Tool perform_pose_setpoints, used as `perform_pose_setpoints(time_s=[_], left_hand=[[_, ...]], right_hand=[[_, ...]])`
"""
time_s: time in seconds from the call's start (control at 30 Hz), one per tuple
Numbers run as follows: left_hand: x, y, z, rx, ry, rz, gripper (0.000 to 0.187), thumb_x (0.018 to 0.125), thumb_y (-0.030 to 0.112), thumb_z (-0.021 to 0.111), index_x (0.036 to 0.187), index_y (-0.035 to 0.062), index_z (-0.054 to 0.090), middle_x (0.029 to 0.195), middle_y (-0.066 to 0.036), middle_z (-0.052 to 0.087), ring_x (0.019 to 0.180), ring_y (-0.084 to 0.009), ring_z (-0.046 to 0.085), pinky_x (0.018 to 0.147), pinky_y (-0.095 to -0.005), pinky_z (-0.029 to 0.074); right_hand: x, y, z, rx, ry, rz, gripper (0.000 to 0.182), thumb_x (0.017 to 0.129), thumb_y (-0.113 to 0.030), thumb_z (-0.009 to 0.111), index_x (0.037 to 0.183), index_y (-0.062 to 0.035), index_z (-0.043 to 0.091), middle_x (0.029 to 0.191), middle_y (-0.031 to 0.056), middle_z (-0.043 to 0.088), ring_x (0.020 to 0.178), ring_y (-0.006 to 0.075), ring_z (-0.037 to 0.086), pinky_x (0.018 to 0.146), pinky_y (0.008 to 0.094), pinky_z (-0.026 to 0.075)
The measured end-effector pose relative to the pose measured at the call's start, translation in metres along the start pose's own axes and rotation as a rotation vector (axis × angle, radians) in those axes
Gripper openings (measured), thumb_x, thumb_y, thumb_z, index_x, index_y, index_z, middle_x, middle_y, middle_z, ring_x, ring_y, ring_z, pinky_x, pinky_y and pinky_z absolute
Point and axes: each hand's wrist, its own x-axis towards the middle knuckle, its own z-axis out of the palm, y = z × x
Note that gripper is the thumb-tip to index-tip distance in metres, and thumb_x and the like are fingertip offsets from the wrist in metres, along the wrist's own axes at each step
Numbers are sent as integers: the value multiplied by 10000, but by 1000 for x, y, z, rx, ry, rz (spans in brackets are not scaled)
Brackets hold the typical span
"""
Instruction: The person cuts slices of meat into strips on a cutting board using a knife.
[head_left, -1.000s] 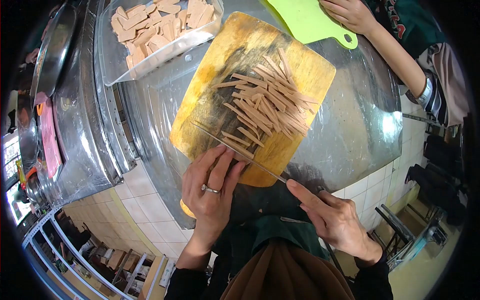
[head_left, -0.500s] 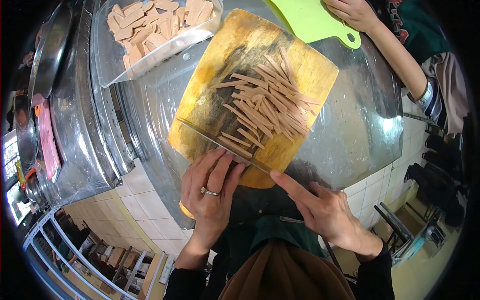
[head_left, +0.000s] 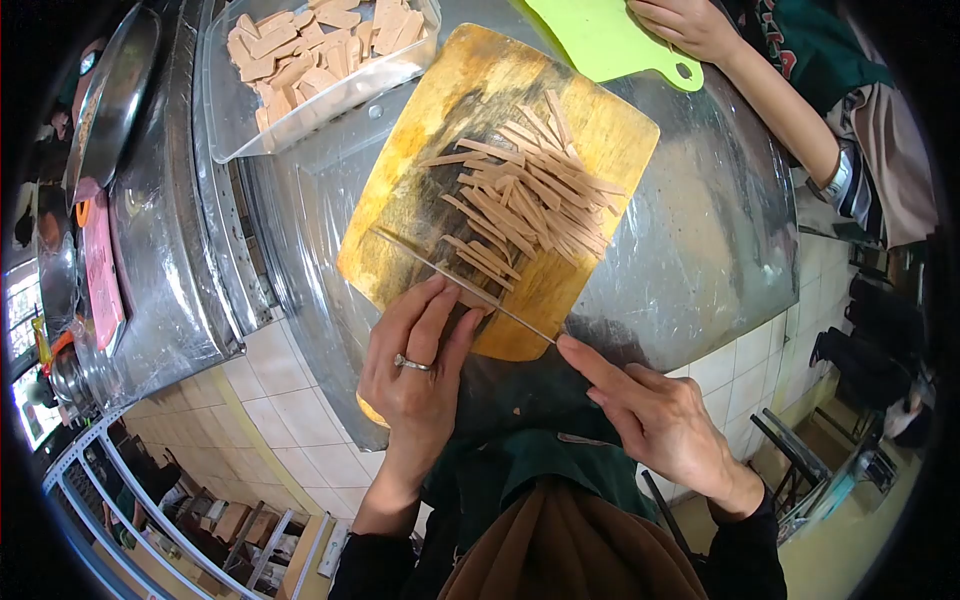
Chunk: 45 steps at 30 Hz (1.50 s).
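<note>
A yellow, dark-stained wooden cutting board [head_left: 385,210] lies on the metal table. My right hand [head_left: 665,420] grips a knife [head_left: 415,253], its index finger stretched along the blade's near end. The blade lies slantwise over the lower part of the board. Just on the near side of the blade, my left hand [head_left: 412,365], wearing a ring, has its fingertips pressed on a pinkish-brown slice [head_left: 471,298], mostly hidden by the fingers. Beyond the blade is a heap of thin strips [head_left: 530,195] of the same food, with several strips close to the knife.
A clear plastic tub [head_left: 330,105] of uncut slices stands at the upper left. At the upper right, another person's hand [head_left: 685,25] rests at a green cutting board [head_left: 600,45]. The plastic-covered metal table [head_left: 700,220] extends right. A pink-handled item [head_left: 100,270] lies far left.
One more strip appears on the far side of the blade. The knife and both hands have shifted slightly, and the whole view has moved a little. The other person's hand stays at the green board.
</note>
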Motion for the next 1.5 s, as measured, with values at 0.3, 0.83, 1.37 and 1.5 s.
perform_pose_setpoints(time_s=[0.3,0.83,1.37,1.5], left_hand=[[-1,1,-2,-12,-15,-18,372,751,69,895,1093,81,751,1116,-66,739,968,-255,728,799,-342,590],[2,2,-1,6,-10,-33,358,758,52,885,1092,80,760,1126,-53,744,977,-258,728,823,-343,587],[0,0,3,-33,51,14,334,802,98,865,1112,100,741,1137,-32,731,981,-246,719,804,-345,582],[0,2,2,-21,26,0,327,809,103,858,1113,100,739,1137,-32,733,1007,-251,716,823,-346,580]], right_hand=[[-5,-1,1,-80,-29,4,846,877,13,674,1604,-318,395,694,156,606,532,321,610,520,443,573],[33,-1,7,-86,-83,41,718,988,-103,640,1605,-337,359,710,182,643,559,372,657,507,467,539],[14,7,19,-124,104,-93,669,1000,-90,633,1590,-306,403,686,202,666,596,391,685,537,470,558],[32,-4,19,-127,100,-71,670,994,-88,636,1587,-304,410,680,199,663,586,382,683,529,467,555]])
